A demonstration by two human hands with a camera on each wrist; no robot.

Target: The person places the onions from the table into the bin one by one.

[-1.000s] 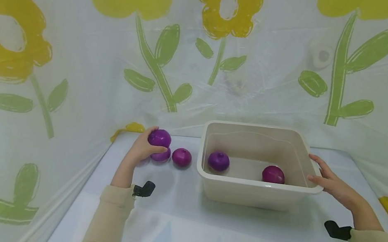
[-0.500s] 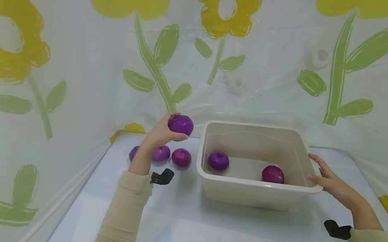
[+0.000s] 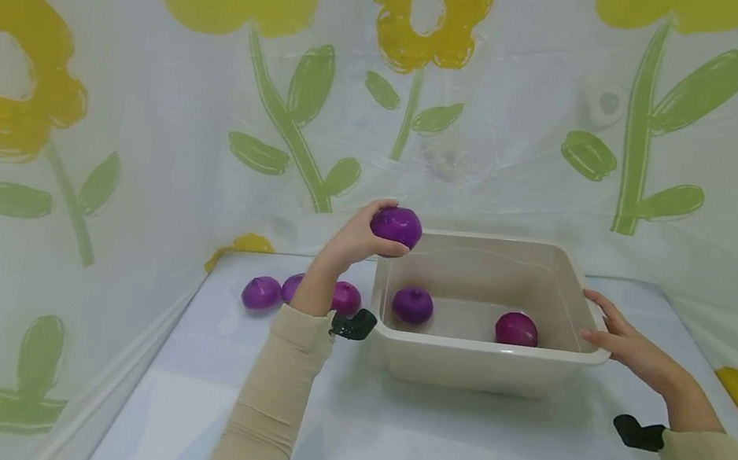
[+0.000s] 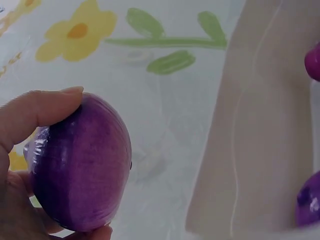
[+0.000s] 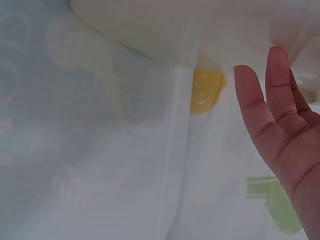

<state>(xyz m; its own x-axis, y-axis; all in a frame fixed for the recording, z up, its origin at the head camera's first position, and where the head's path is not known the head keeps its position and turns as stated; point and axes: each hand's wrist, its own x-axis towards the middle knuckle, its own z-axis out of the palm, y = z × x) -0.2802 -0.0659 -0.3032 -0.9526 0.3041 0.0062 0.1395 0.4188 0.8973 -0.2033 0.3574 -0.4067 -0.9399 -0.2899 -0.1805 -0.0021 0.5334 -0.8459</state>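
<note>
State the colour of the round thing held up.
The round thing is purple, darker on one side; the left wrist view shows it best.

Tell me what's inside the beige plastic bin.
A dark purple onion at left and a magenta onion toward the right. The front wall of the bin hides its nearest floor and the magenta onion's base. The left hand and its held onion cover the back-left corner.

Looks smooth and glossy on the held purple onion — bright glints, rather like lacquered plastic — and similarly shiny on the two onions inside the cream bin. Suggests moulded plastic in that bin, smooth with a soft sheen. Appears thin, creased and faintly shiny in the flowered backdrop, like plastic sheeting, but matt in the beige cloth sleeves.
</note>
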